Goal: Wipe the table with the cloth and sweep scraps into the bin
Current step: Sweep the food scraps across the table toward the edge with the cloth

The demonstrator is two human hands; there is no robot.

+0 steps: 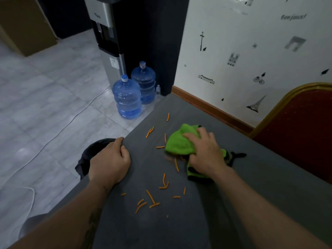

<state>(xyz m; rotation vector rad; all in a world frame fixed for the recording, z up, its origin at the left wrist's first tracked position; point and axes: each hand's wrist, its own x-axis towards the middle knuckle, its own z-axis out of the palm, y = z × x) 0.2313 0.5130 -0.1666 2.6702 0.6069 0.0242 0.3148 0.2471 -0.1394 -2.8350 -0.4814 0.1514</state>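
A bright green cloth (179,142) with black trim lies bunched on the dark grey table (260,177). My right hand (206,153) presses down on the cloth, fingers spread over it. Several orange stick-shaped scraps (150,196) lie scattered on the table, to the left of the cloth and nearer me. My left hand (109,162) rests curled at the table's left edge, holding nothing. Just below that edge, a black bin (89,155) stands on the floor, partly hidden by my left hand.
Two blue water jugs (127,99) and a water dispenser (107,42) stand on the tiled floor beyond the table's far corner. A red chair with a gold frame (298,126) stands at the right. A white cable (59,130) runs across the floor.
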